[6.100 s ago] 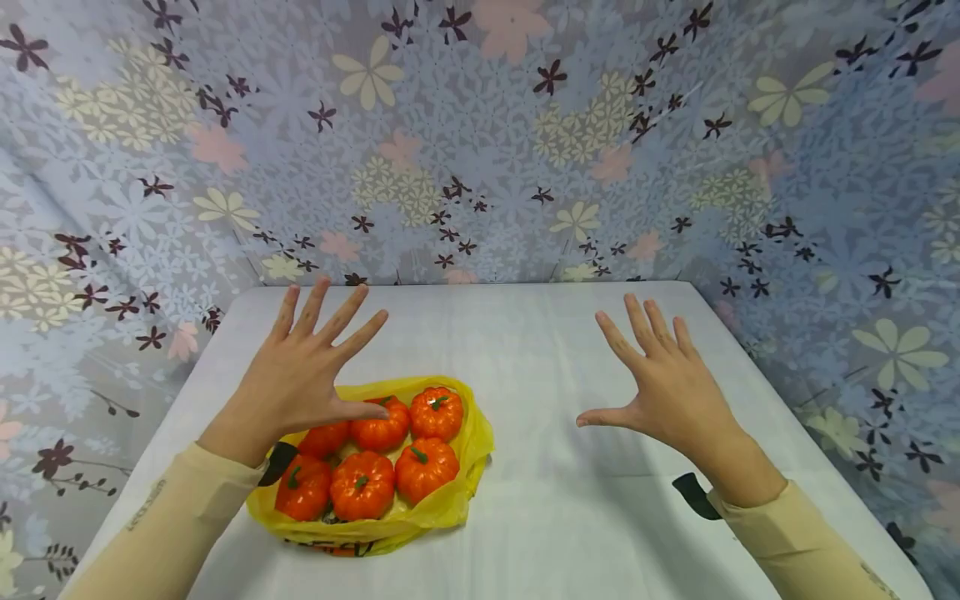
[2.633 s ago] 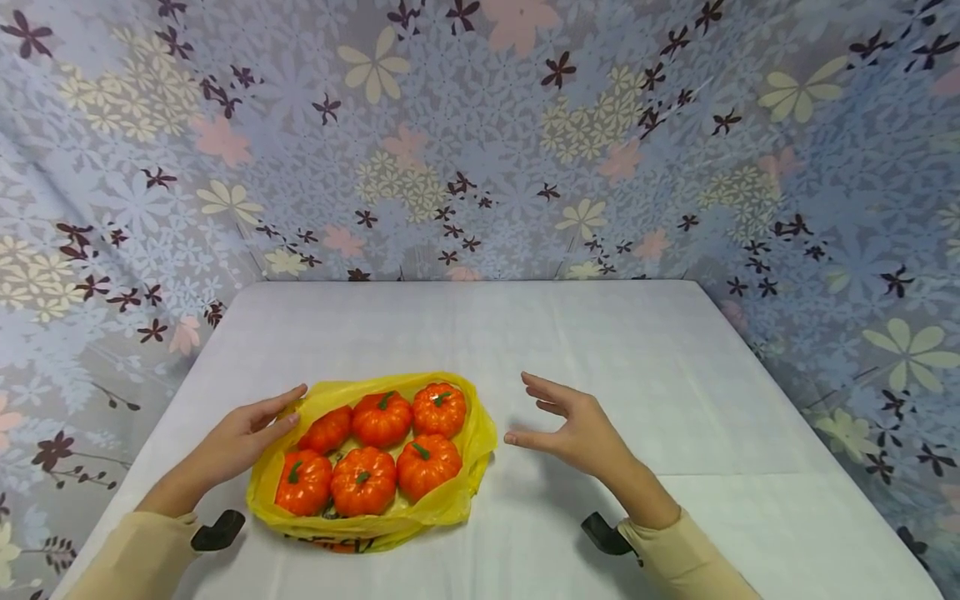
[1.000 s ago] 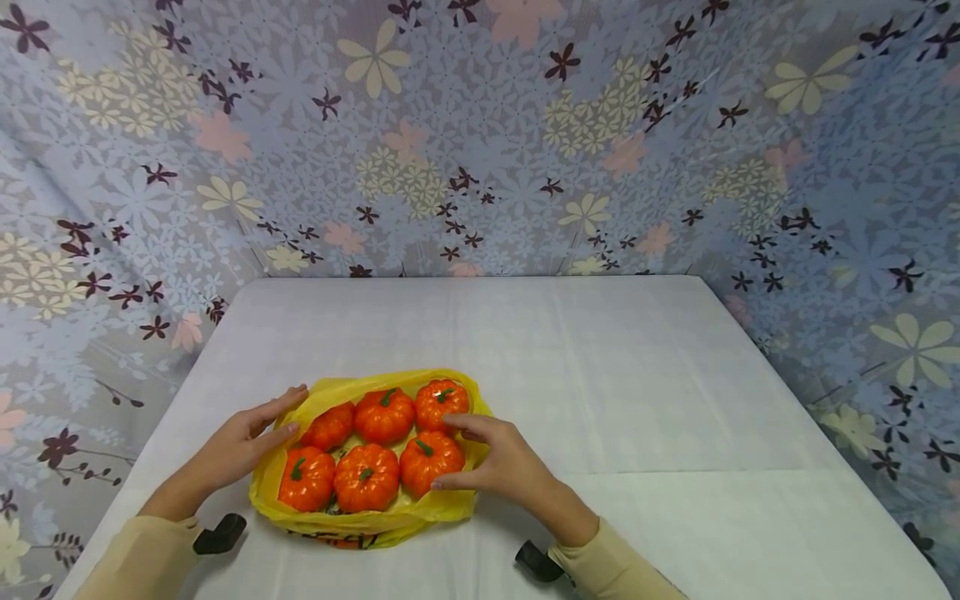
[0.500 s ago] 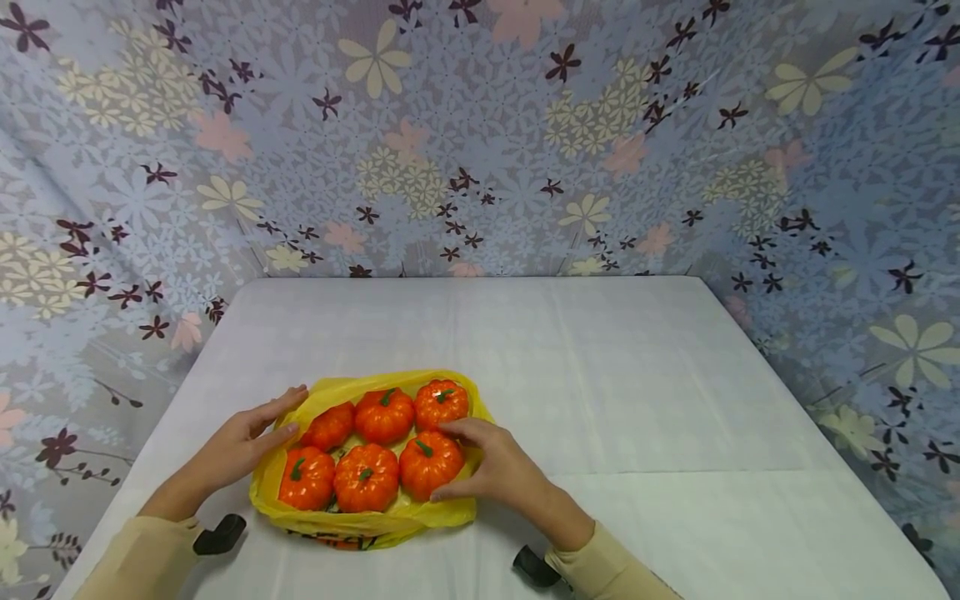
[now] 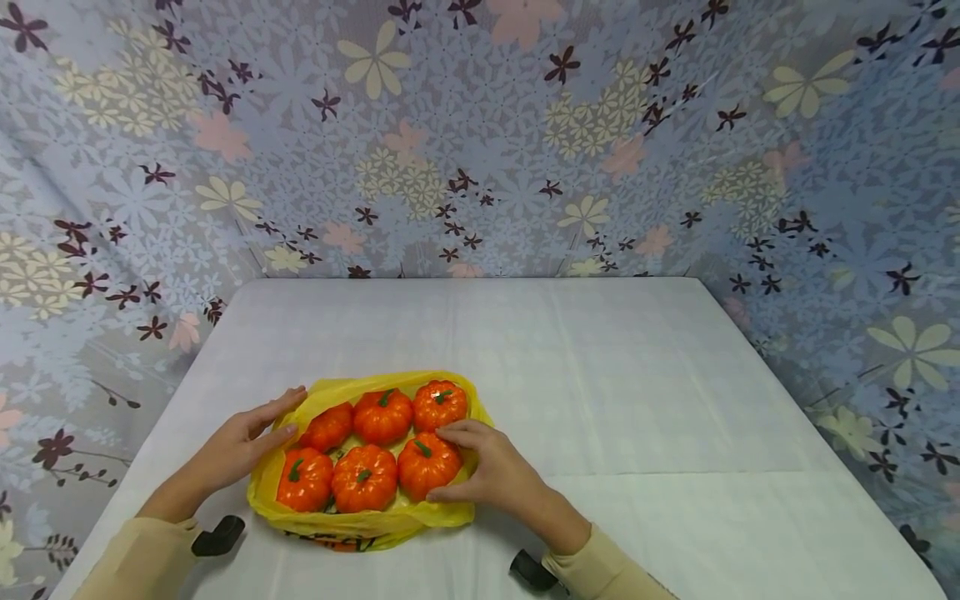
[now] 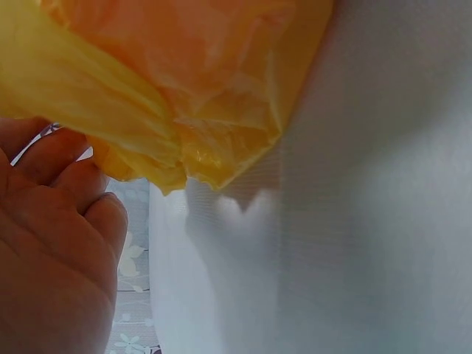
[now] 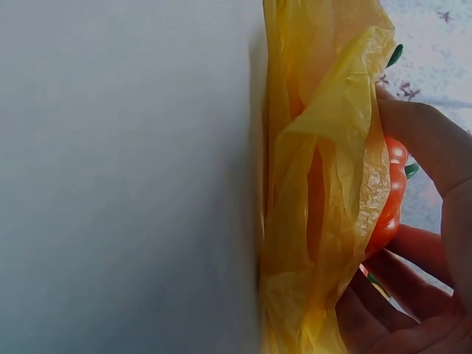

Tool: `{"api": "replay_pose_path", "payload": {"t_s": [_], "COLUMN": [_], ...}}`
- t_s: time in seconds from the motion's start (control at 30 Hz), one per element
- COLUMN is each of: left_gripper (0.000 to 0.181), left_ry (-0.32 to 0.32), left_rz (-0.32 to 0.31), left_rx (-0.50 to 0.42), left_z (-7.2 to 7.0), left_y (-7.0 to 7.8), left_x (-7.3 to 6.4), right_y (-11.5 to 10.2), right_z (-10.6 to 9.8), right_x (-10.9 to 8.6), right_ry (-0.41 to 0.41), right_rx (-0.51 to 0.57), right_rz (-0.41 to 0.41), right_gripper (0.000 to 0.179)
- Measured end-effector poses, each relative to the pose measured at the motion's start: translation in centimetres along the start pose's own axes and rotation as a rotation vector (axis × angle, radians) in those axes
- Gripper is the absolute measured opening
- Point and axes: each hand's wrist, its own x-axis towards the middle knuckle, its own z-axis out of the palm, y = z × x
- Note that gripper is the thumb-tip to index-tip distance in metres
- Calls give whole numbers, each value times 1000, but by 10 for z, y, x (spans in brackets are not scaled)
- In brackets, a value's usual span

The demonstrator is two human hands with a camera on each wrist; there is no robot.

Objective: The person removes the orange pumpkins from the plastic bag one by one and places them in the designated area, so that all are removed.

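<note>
Several small, glossy orange pumpkins with green stems sit in a yellow plastic bag (image 5: 375, 523), its mouth spread wide, on the table's left half. My right hand (image 5: 498, 468) grips the front right pumpkin (image 5: 426, 468), fingers on its far side and thumb on its near side. In the right wrist view that pumpkin (image 7: 392, 198) shows between thumb and fingers, partly behind the bag's crinkled wall (image 7: 324, 199). At the bag's left side, my left hand (image 5: 238, 446) rests against the rim with fingers extended. The left wrist view shows its loosely bent fingers (image 6: 66, 166) beside the bag's edge (image 6: 214, 158).
A white cloth covers the table (image 5: 637, 375), which stretches away to the right of the bag. Floral fabric (image 5: 480, 142) hangs behind and along both sides. A black wrist piece (image 5: 219, 536) sits below the left hand, another (image 5: 531, 571) below the right.
From raised and spread, both hands have come down to the bag. The right hand has moved left and closed around the front right pumpkin; the left has stayed at the rim lately.
</note>
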Motion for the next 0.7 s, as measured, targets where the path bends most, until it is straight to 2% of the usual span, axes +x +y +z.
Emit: {"api": "replay_pose_path", "payload": {"t_s": [0.7], "left_gripper": [56], "left_ry": [1], "left_rz": [-3], "left_rx": [1], "left_z": [0], "left_y": [-1], "left_x": [1], "right_y": [-5], "right_z": [4], "right_x": [-1], "right_ry": [50], "right_rx": [23], "right_rz": [-72], "right_gripper": [70]}}
